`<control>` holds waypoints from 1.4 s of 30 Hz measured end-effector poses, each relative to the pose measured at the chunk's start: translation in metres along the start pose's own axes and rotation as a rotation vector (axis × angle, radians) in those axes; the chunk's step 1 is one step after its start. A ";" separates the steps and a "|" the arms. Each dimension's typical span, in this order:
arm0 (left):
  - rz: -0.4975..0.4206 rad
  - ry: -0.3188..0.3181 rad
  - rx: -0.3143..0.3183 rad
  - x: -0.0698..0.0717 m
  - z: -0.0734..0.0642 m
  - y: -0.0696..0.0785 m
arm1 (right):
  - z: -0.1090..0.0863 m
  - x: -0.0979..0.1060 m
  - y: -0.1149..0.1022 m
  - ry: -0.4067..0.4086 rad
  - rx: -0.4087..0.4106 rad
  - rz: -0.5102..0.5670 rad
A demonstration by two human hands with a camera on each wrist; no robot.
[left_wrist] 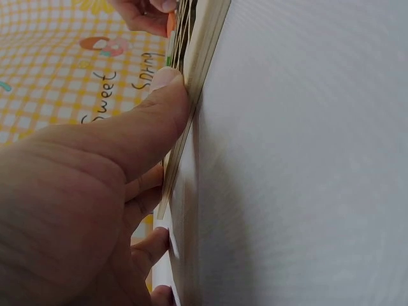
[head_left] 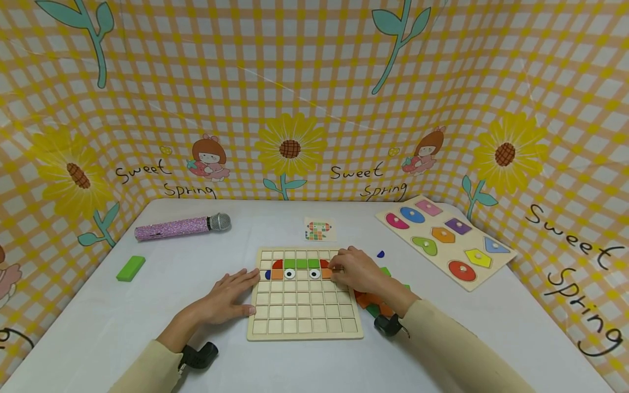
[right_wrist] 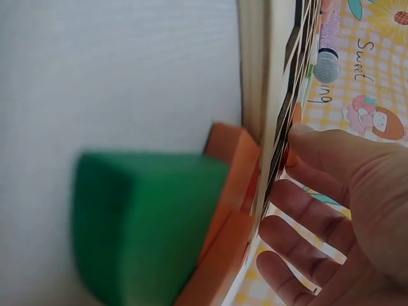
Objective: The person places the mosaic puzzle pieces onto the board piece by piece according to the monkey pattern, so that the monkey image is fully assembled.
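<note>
A wooden grid board (head_left: pixel 303 312) lies on the white table with coloured tiles in its upper rows. Two red pieces flank several green tiles (head_left: pixel 302 263); below are a blue piece (head_left: pixel 268 274), an orange tile (head_left: pixel 277 274) and two eye tiles (head_left: pixel 290 274). My right hand (head_left: pixel 357 272) reaches over the board's right edge, thumb and index finger pinching an orange tile (right_wrist: pixel 296 121) at the right end of the eye row. The other right fingers are loosely bent. My left hand (head_left: pixel 223 299) rests with extended fingers against the board's left edge, its thumb (left_wrist: pixel 167 80) touching the rim.
Loose orange and green pieces (head_left: pixel 373 310) lie right of the board, partly under my right forearm. A blue piece (head_left: pixel 380 254) and a shape puzzle (head_left: pixel 444 240) are farther right. Behind stands a pattern card (head_left: pixel 320 230); left are a microphone (head_left: pixel 182 227) and green block (head_left: pixel 130 268).
</note>
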State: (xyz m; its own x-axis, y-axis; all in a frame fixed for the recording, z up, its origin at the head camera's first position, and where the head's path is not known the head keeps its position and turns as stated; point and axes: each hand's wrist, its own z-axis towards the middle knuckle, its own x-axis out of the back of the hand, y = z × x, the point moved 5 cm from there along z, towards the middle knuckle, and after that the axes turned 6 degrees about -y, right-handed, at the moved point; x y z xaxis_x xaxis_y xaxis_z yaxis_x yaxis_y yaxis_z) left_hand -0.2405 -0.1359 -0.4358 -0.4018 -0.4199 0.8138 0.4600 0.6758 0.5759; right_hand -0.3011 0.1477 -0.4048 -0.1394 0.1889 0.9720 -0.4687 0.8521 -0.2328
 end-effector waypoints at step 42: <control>0.000 0.002 -0.004 -0.001 0.001 -0.004 | -0.031 0.031 0.128 0.012 -0.324 0.081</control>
State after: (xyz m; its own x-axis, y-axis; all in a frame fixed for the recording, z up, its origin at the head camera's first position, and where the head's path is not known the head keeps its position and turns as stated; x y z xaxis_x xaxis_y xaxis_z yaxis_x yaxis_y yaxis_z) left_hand -0.2427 -0.1379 -0.4394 -0.3999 -0.4209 0.8142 0.4634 0.6735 0.5758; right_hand -0.3385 0.2783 -0.4031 -0.1532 0.2663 0.9516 -0.1547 0.9447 -0.2893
